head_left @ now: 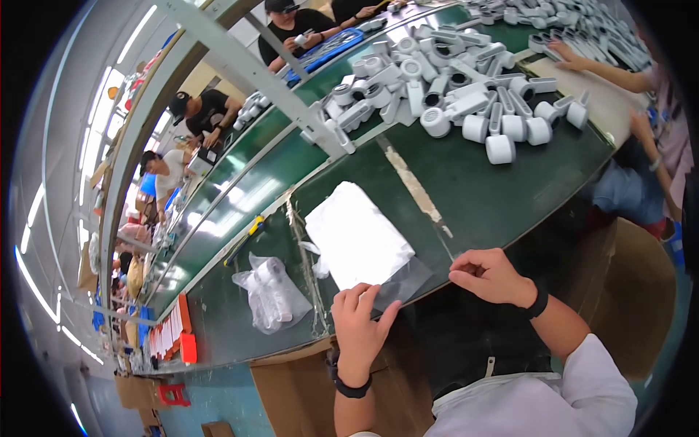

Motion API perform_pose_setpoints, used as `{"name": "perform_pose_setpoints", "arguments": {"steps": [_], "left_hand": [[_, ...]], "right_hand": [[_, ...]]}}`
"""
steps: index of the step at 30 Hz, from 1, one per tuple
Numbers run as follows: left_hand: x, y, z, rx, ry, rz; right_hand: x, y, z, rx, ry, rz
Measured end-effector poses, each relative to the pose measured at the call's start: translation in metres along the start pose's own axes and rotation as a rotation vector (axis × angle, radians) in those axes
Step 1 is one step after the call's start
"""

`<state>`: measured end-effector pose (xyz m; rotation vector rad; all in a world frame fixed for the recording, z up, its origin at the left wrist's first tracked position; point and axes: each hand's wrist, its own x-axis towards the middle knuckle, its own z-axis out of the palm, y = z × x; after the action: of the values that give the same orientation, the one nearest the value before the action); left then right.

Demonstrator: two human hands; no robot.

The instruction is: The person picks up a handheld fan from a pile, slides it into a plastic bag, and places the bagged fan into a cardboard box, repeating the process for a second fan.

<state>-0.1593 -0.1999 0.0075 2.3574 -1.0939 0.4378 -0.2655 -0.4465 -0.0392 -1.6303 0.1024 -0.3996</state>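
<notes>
A stack of thin white sheets or bags lies on the green table in front of me. Clear plastic film sticks out at its near right corner. My left hand is at the stack's near edge, thumb apart from the fingers, its fingertips by the film. Over the table's front edge, to the right of the film, my right hand has its fingers curled to the thumb; whatever is in that pinch is too small to make out. Left of the stack lies a clear bag with a white-grey plastic part inside.
A big heap of white-grey plastic parts covers the table's far side. A yellow-and-black cutter lies by a metal rail. Orange bins stand at far left. A metal post rises ahead. A co-worker's hand touches parts at right.
</notes>
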Motion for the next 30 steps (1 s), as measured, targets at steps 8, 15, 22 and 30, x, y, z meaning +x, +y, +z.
{"name": "perform_pose_setpoints", "arguments": {"steps": [8, 15, 22, 30], "left_hand": [[0.007, 0.030, 0.040, 0.264, -0.104, 0.109], [0.004, 0.004, 0.033, 0.143, -0.081, 0.149], [0.003, -0.002, 0.023, -0.572, 0.278, -0.455], [-0.008, 0.036, 0.003, -1.067, 0.552, -0.533]], "right_hand": [[-0.018, -0.010, -0.064, -0.087, 0.135, 0.106], [0.007, -0.023, -0.125, -0.234, 0.365, 0.016], [0.024, -0.039, -0.145, -0.399, 0.349, 0.005], [0.090, -0.027, -0.216, -1.079, 0.409, -0.318]]}}
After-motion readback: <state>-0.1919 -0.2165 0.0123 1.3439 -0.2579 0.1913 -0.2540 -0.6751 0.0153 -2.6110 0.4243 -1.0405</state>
